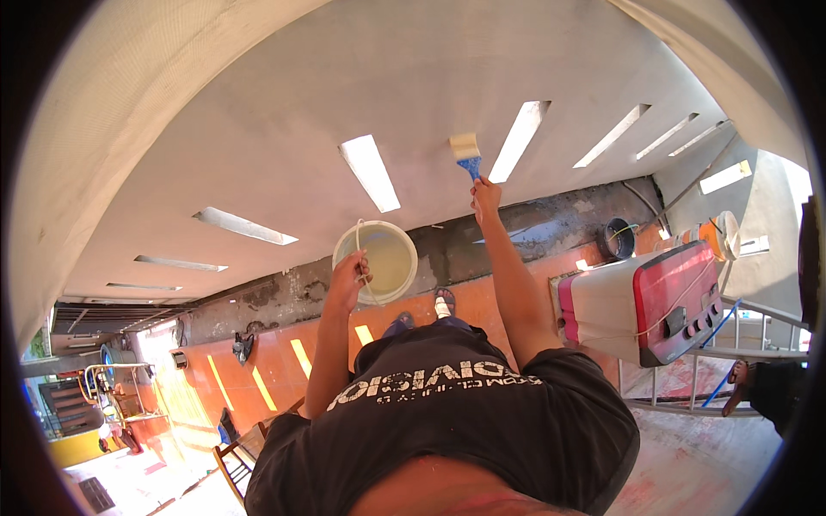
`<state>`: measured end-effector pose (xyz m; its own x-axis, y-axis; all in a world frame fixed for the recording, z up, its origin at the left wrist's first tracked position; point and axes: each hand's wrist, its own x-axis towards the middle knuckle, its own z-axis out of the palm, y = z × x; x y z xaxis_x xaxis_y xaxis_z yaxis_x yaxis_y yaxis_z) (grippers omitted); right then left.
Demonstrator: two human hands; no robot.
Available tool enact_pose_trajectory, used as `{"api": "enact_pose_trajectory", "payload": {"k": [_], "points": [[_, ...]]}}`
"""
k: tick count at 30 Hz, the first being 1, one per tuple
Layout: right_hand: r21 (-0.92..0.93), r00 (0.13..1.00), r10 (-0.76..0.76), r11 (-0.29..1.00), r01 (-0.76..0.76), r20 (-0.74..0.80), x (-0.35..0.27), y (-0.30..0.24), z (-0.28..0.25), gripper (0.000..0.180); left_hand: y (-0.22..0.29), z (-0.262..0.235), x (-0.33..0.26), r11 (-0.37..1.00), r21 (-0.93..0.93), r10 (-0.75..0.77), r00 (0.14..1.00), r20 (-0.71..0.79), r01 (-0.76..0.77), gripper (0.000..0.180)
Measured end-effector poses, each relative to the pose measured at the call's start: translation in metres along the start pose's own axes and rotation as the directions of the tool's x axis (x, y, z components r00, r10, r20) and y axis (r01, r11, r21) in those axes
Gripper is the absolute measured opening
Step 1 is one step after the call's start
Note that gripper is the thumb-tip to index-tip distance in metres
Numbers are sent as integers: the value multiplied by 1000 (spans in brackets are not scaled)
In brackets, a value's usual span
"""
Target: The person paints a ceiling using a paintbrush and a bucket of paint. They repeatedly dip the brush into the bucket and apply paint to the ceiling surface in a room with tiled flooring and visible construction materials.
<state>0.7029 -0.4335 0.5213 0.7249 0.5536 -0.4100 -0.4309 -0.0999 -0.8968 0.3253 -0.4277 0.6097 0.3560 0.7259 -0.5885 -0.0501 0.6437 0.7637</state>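
1. Two-handed, grips one thing on each side.
2. Holds a paintbrush [468, 163] by its blue handle in the right hand [486, 197], with fingers wrapped narrowly around it and arm stretched forward.
3. Has the broad, pale-yellow bristles [464, 144] up at the greyish-white wall [284, 138], between two bright slots [370, 172]; cannot tell whether pressed or just clear.
4. Curls the left hand [350, 277] around the thin handle of a whitish bucket [413, 258], left of the paintbrush and nearer the body; cannot tell whether hanging or resting.
5. Shows pale, yellowish liquid [391, 262] inside that bucket, below the rim.
6. Stands on an orange floor [473, 301] in a dark printed shirt [430, 430], with a strapped sandal [444, 303] in view.
7. On the right, near the foot of the wall: a black bucket [633, 244], beside it a boxy white-and-red appliance [607, 301], and farther right a metal ladder [731, 353].
8. At lower left: a wooden chair [249, 443], beside the shirt.
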Motion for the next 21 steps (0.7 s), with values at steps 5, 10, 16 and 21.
{"api": "enact_pose_trajectory", "payload": {"k": [5, 10, 16, 21], "points": [[16, 995, 67, 998, -66, -68, -11, 34, -42, 24, 5, -6, 4, 998, 62, -28, 996, 85, 23, 15], [32, 998, 62, 998, -63, 28, -99, 13, -93, 20, 11, -7, 6, 984, 178, -55, 980, 190, 20, 15], [-49, 997, -71, 996, 71, -16, -217, 5, -148, 20, 4, -8, 18, 954, 299, -93, 942, 323, -8, 14], [38, 986, -35, 998, 42, -165, -285, 15, -174, 23, -3, 3, 23, 936, 352, -140, 909, 392, -8, 13]]}}
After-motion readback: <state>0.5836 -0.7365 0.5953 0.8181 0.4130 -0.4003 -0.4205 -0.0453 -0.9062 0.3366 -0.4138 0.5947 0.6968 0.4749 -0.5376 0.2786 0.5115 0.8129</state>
